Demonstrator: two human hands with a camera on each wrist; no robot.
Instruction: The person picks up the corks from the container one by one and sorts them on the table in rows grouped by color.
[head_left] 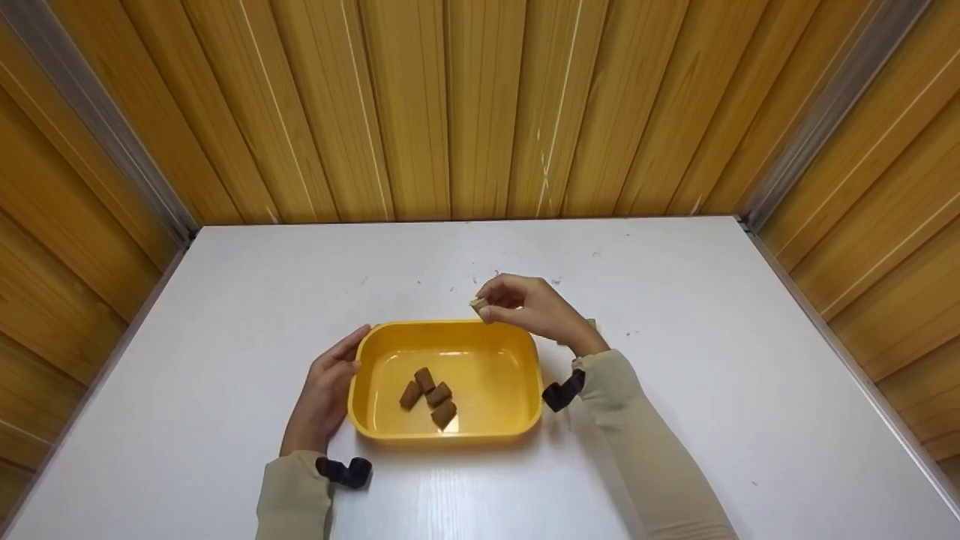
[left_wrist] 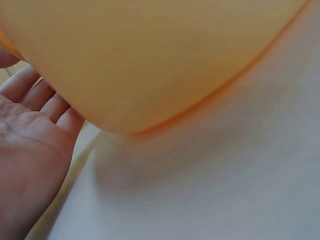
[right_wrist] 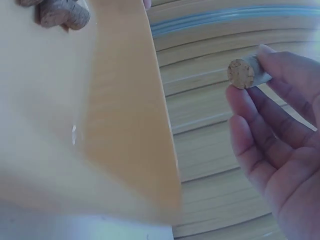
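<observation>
My right hand [head_left: 536,307] pinches a cork [right_wrist: 242,72] between thumb and fingertips, just above the far rim of a yellow plastic tray [head_left: 510,431]. The cork's round, speckled end shows in the right wrist view. At the tray's left side, my left hand [head_left: 326,386] rests against the outer wall, its fingers fairly straight in the left wrist view and the thumb by the rim. Several brown corks [head_left: 442,412] lie grouped inside the tray, left of its middle.
The tray is on a white table [head_left: 225,337] with small dark marks beyond it. Behind the right wrist, a light brown piece [head_left: 592,324] is mostly hidden. Wood-patterned panels [head_left: 480,112] stand at the back and both sides.
</observation>
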